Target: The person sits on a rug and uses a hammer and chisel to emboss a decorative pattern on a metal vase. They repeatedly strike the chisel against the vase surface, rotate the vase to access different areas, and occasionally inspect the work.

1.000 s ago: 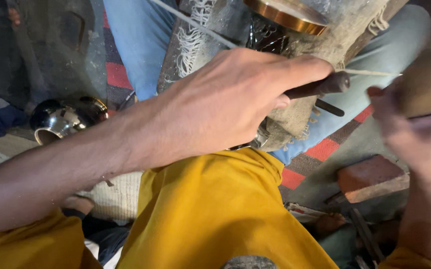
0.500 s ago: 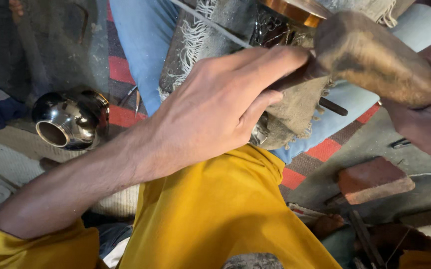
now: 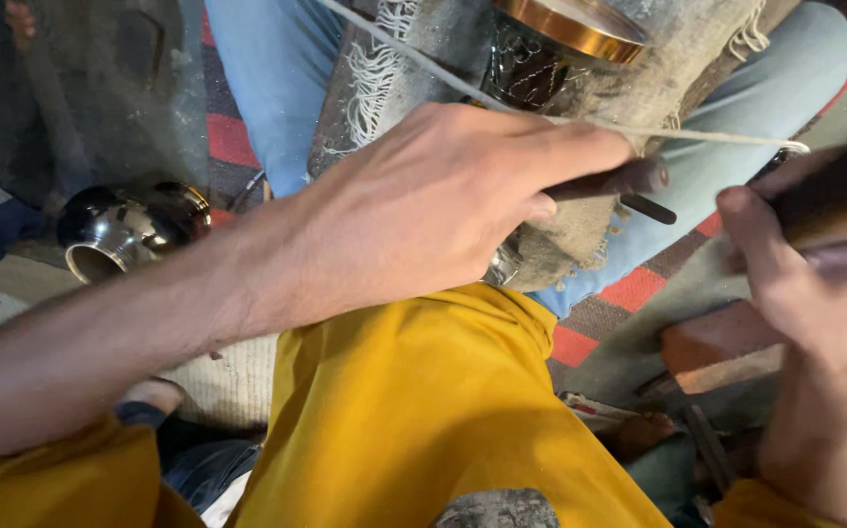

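Since half a second ago the wooden mallet (image 3: 839,200) has swung back rightward in the closed right hand (image 3: 795,293), away from the dark punch (image 3: 609,183) that the left hand (image 3: 433,205) pinches against the brass-rimmed vessel (image 3: 551,49), whose engraved pattern looks only partly worked.

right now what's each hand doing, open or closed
left hand: closed on a thin dark rod
right hand: closed on a dark blurred handle
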